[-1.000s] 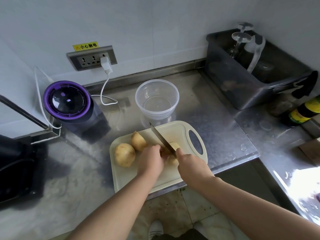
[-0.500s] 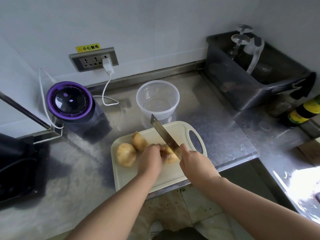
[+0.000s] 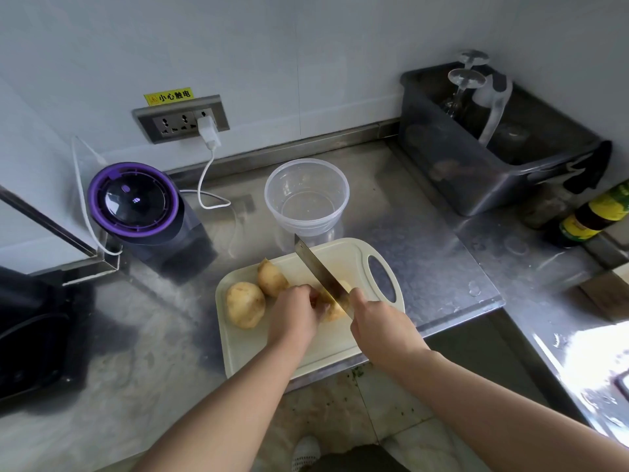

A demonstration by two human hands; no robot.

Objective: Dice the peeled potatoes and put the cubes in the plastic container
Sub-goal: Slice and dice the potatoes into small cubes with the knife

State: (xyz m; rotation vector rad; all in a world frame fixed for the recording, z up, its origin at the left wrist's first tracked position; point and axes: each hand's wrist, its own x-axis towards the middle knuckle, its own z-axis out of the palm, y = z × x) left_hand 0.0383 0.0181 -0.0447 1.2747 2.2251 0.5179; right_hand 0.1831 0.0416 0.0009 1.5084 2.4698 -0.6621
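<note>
A cream cutting board lies on the steel counter near its front edge. Two whole peeled potatoes, one round and one behind it, sit at the board's left. My left hand holds a third potato steady in the middle of the board. My right hand grips the handle of a knife, and the blade cuts down into that potato. An empty clear plastic container stands just behind the board.
A purple-lidded appliance stands at the left, plugged into the wall socket by a white cable. A dark bin with glassware is at the back right, a bottle beside it. A black sink is far left.
The knife lifted above the potato half a second ago and has come back down into it. My left hand stayed on the potato.
</note>
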